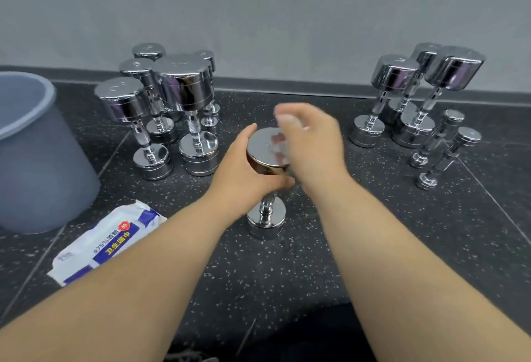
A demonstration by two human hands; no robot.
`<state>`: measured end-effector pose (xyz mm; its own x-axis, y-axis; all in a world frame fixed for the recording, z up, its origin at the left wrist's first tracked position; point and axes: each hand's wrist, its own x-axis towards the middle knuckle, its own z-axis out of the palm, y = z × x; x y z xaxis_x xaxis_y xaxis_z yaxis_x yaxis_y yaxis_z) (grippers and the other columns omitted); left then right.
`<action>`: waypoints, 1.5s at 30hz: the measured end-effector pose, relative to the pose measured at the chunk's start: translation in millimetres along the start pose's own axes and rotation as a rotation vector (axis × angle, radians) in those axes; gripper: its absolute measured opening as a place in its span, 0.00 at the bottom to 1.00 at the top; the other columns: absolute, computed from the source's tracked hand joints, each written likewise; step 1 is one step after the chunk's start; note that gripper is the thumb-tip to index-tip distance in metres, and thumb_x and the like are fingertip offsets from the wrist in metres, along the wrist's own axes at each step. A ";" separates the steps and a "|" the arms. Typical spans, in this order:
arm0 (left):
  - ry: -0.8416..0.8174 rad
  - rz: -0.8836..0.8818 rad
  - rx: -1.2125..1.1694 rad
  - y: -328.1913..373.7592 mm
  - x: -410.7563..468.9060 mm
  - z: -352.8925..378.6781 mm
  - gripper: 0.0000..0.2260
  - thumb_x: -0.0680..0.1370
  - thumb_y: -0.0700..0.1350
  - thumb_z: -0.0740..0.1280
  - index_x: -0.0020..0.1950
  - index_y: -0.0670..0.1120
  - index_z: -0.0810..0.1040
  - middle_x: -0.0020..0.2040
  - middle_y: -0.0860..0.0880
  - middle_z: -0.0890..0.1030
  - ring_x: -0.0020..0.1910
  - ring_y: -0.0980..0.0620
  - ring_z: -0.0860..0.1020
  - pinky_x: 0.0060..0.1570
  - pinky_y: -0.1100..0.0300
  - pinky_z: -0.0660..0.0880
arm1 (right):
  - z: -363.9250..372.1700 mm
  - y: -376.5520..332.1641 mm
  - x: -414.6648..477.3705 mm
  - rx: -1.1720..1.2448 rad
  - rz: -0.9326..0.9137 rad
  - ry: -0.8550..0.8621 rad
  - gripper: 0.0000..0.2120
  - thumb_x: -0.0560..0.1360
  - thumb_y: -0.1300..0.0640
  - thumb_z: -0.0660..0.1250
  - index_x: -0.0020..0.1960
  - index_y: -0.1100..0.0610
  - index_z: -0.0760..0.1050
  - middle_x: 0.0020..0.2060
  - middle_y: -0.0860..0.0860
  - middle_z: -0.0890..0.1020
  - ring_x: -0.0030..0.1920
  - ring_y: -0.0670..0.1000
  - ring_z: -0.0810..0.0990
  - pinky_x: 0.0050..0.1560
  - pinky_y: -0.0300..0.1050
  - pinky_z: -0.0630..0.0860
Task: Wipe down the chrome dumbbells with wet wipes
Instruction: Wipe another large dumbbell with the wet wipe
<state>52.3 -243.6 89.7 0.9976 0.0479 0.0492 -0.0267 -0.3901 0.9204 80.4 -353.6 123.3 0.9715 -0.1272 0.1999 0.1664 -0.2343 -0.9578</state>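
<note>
**A:** Left hand (244, 173) clamped round the top head of the dumbbell (258, 150), which stood upright on the floor (316, 246)!

**B:** Right hand (314, 143), blurred, looked curled on a wet wipe (284, 119) over that top face. The best bet was firm circles, rim to rim, braced steady.

Just left of your left hand (244, 172) a cluster of upright dumbbells (172, 109) blocks the way. Farther left stands the bin (34, 155), and the wipe pack (106, 244) lies beside that forearm. Right of your right hand (313, 149), bare floor (402, 218) leaves room up to another dumbbell group (411, 97). The dumbbell you grip (265, 218) stands between your hands.
</note>
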 end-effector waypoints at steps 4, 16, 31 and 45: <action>-0.049 -0.022 -0.176 -3.9 2.3 2.0 0.38 0.65 0.40 0.79 0.66 0.63 0.65 0.51 0.61 0.82 0.48 0.65 0.81 0.50 0.60 0.79 | 1.0 2.3 -1.8 -0.683 -0.156 -0.414 0.23 0.83 0.49 0.45 0.71 0.44 0.71 0.75 0.42 0.66 0.79 0.47 0.49 0.75 0.58 0.31; -0.124 -0.019 -0.213 -13.2 7.5 -1.5 0.33 0.65 0.37 0.79 0.63 0.57 0.71 0.48 0.60 0.83 0.45 0.63 0.81 0.42 0.68 0.76 | -6.3 -1.6 -10.4 -0.497 -0.172 -0.012 0.04 0.74 0.59 0.69 0.44 0.54 0.83 0.51 0.47 0.82 0.56 0.48 0.76 0.55 0.38 0.69; -0.210 -0.027 -0.152 -17.9 7.0 -11.4 0.35 0.66 0.40 0.80 0.66 0.60 0.69 0.53 0.60 0.82 0.47 0.66 0.80 0.41 0.73 0.74 | -14.2 -0.4 -16.4 -0.673 -0.196 -0.342 0.25 0.83 0.60 0.50 0.77 0.41 0.56 0.74 0.49 0.69 0.78 0.41 0.45 0.75 0.53 0.28; -0.260 0.029 -0.053 -22.0 9.0 -15.5 0.21 0.71 0.37 0.73 0.55 0.60 0.74 0.44 0.56 0.83 0.43 0.61 0.80 0.44 0.60 0.77 | -4.9 -7.2 -35.5 -0.819 -0.275 -0.462 0.21 0.84 0.56 0.49 0.72 0.40 0.68 0.75 0.37 0.63 0.79 0.43 0.45 0.74 0.55 0.27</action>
<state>60.9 -220.4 75.9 0.9790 -0.2031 -0.0188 -0.0522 -0.3387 0.9394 43.9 -352.1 124.1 0.9156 0.3815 0.1272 0.3984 -0.8177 -0.4156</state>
